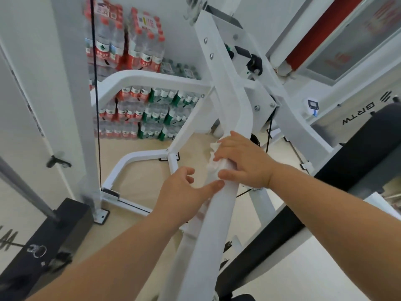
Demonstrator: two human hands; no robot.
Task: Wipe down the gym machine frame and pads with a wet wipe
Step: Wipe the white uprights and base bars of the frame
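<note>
The right grip (243,164) is pressing a crumpled white wet wipe (213,167) against the sloping white bar of the gym machine frame (217,213), its fingers curling over the bar's top and the thumb lying on the near face just below the wipe. The left grip (186,192) is reaching in from the left of the same bar, holding nothing, its forefinger stretching out to touch the bar just under the wipe while the other fingers are hanging loosely bent. A black pad (368,148) is lying to the right of the frame. Shrink-wrapped packs of water bottles (138,109) are standing stacked on the floor (141,170) against the far wall.
</note>
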